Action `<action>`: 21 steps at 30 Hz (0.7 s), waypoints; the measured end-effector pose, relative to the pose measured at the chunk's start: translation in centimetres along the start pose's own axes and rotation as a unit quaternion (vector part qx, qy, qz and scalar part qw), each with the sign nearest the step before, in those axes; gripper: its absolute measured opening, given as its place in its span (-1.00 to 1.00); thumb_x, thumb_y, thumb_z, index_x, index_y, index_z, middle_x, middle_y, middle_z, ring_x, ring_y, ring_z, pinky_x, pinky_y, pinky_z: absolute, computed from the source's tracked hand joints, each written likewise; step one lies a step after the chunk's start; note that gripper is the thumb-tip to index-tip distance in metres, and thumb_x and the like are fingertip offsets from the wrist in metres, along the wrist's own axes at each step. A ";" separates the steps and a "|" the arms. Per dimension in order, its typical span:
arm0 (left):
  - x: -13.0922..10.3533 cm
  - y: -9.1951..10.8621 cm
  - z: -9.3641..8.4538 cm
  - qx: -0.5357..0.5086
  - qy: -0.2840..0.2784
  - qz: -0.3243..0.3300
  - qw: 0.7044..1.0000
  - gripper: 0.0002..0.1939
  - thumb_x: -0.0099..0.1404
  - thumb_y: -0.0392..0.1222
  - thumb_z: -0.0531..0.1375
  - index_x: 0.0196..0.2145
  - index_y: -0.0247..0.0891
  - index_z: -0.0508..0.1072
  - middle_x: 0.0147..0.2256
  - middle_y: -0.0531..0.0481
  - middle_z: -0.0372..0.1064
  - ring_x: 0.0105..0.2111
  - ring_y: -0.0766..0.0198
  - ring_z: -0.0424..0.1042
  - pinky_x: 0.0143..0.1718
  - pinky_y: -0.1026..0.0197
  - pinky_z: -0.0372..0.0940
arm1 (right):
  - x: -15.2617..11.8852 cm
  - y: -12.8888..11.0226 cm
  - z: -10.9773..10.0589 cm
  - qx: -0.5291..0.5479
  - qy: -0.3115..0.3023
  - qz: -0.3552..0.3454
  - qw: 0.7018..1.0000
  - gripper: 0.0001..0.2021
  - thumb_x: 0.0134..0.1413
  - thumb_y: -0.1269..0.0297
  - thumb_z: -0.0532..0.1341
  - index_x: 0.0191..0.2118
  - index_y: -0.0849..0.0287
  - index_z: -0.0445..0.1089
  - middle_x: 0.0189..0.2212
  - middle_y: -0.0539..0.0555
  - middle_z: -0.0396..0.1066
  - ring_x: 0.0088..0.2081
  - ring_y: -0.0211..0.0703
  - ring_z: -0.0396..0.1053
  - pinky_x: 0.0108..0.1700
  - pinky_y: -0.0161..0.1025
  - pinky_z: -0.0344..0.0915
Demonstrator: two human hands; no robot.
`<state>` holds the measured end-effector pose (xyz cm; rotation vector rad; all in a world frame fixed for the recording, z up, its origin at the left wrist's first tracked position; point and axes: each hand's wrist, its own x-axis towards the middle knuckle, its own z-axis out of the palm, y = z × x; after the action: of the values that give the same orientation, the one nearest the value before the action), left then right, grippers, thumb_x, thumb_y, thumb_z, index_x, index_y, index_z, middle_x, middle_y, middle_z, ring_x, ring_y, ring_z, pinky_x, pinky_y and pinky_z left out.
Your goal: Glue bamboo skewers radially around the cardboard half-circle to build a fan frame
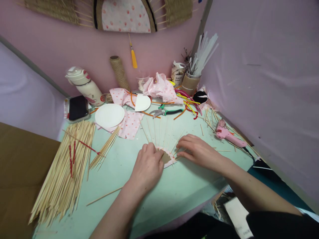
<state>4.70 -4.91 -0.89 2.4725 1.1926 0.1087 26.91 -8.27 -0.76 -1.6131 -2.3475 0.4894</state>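
On the pale green table lies a small half-round piece (166,158) with a brown middle and a pink spotted rim. Thin wooden sticks (160,131) fan out from its curved edge, away from me. My left hand (149,162) presses on the left part of the piece, its fingers bent together and covering that side. At the right end of the fan is my right hand (193,149), its thumb and fingertips beside the rightmost sticks; the fingers are curved with a gap between thumb and fingers.
A large bundle of sticks (64,166) and a smaller one (106,147) lie left. Behind are a white oval (109,115), green-handled pliers (171,112), pink spotted cloth (161,88), a bottle (87,88) and a twine spool (119,73). A pink glue gun (229,135) lies right.
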 end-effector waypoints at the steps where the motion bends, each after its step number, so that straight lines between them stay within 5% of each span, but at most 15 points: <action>1: 0.0 0.0 0.0 0.000 0.002 0.002 1.000 -0.63 0.32 -0.36 0.00 -0.08 -0.18 0.53 -0.25 -0.11 0.20 -0.19 0.07 0.20 -0.17 0.04 0.21 | 0.0 0.0 0.0 0.000 0.000 0.001 1.000 -0.82 0.20 0.21 0.26 -0.15 0.20 0.46 -0.22 0.16 0.46 -0.11 0.00 0.37 -0.05 -0.05 0.29; 5: -0.2 -0.3 -0.4 -0.029 0.040 0.031 0.998 -0.69 0.32 -0.34 0.02 -0.14 -0.19 0.53 -0.29 -0.09 0.21 -0.22 0.11 0.22 -0.18 0.06 0.23 | 0.0 0.0 -0.1 0.003 0.002 0.003 1.000 -0.83 0.19 0.22 0.26 -0.16 0.18 0.46 -0.23 0.15 0.46 -0.12 -0.01 0.37 -0.06 -0.06 0.29; 10: -0.4 -0.7 -1.8 -0.133 0.278 0.061 0.949 -0.89 0.34 -0.30 0.10 -0.24 -0.22 0.42 -0.31 -0.05 0.31 -0.23 0.18 0.31 -0.20 0.12 0.25 | -0.2 0.3 -0.3 0.004 0.013 -0.001 1.000 -0.85 0.21 0.22 0.23 -0.16 0.15 0.46 -0.23 0.14 0.47 -0.12 -0.01 0.37 -0.07 -0.06 0.30; 12: -0.4 -0.8 -2.0 -0.150 0.328 0.070 0.930 -0.91 0.35 -0.30 0.13 -0.34 -0.20 0.36 -0.38 0.02 0.34 -0.30 0.24 0.32 -0.24 0.16 0.24 | -0.2 0.9 -0.6 -0.004 0.024 0.000 1.000 -0.84 0.23 0.21 0.22 -0.16 0.15 0.46 -0.22 0.15 0.47 -0.12 -0.01 0.37 -0.07 -0.06 0.30; 21: -0.3 -1.1 -0.7 -0.149 0.308 0.082 0.936 -0.77 0.44 -0.31 0.03 -0.40 -0.22 0.34 -0.43 0.03 0.39 -0.36 0.26 0.34 -0.28 0.17 0.21 | 4.4 8.6 -4.6 -0.152 0.043 0.077 0.985 -0.85 0.20 0.33 0.19 -0.19 0.25 0.48 -0.23 0.21 0.49 -0.13 0.03 0.40 -0.09 -0.12 0.26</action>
<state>3.52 -4.35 -0.63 2.3155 1.0748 1.0947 34.44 -0.68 -0.02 -1.9164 -2.3322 0.0886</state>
